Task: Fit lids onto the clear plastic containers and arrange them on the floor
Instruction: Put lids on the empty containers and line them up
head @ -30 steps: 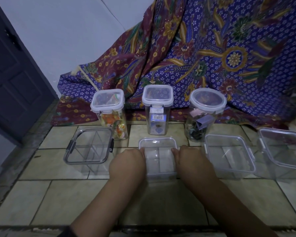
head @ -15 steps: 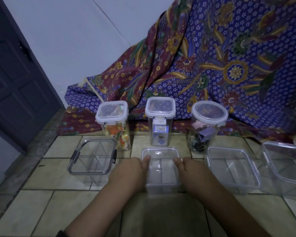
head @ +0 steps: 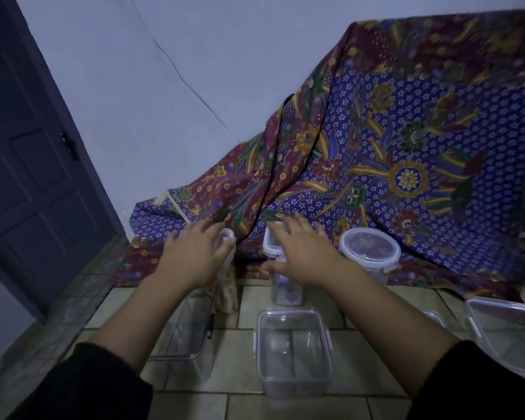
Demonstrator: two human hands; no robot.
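Note:
A small clear lidded container (head: 293, 350) stands on the tiled floor in front of me, with neither hand on it. My left hand (head: 194, 253) is stretched forward with spread fingers over the left tall container (head: 227, 292), whose white-rimmed lid (head: 226, 236) shows beside my fingers. My right hand (head: 303, 250) reaches over the middle tall container (head: 285, 291), fingers spread above its lid (head: 270, 242) and thumb by its side. Both hands are blurred. A round lidded jar (head: 369, 248) stands to the right.
A clear box with dark clips (head: 182, 331) sits under my left forearm. Another clear lidded box (head: 509, 331) lies at the right edge. A patterned cloth (head: 406, 147) drapes behind the row. A dark door (head: 28, 162) is at the left.
Both hands have let go of the small front container and reached forward to the two tall containers in the back row. The view has tilted upward.

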